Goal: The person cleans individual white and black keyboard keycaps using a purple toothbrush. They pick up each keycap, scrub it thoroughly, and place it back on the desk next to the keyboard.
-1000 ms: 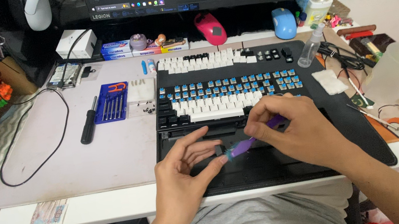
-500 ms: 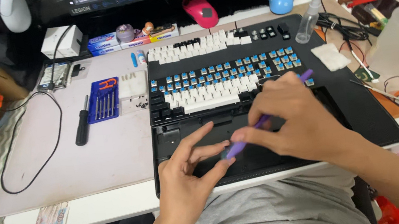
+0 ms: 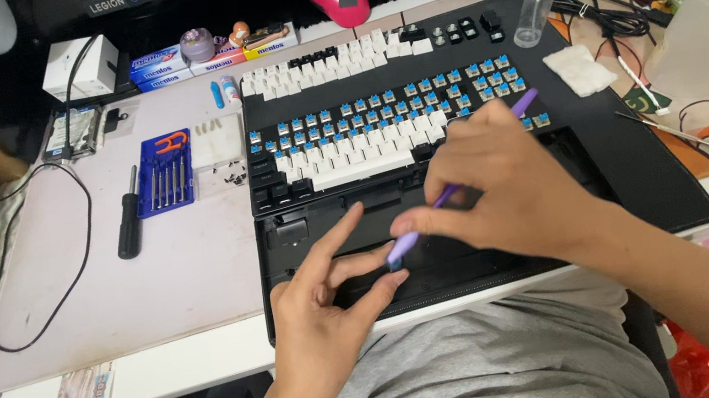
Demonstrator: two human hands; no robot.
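The right hand [image 3: 509, 182] pinches a slim purple tool [image 3: 455, 189], its tip low over the black keyboard case [image 3: 475, 265] on the counter [image 3: 154, 283]. The left hand [image 3: 324, 309] is open, thumb and forefinger seemingly closing on something small at that tip; it is hidden. The tool looks light, stiff plastic, best held mid-shaft; the keyboard [image 3: 364, 137] behind, half its keycaps off, bares fragile switches
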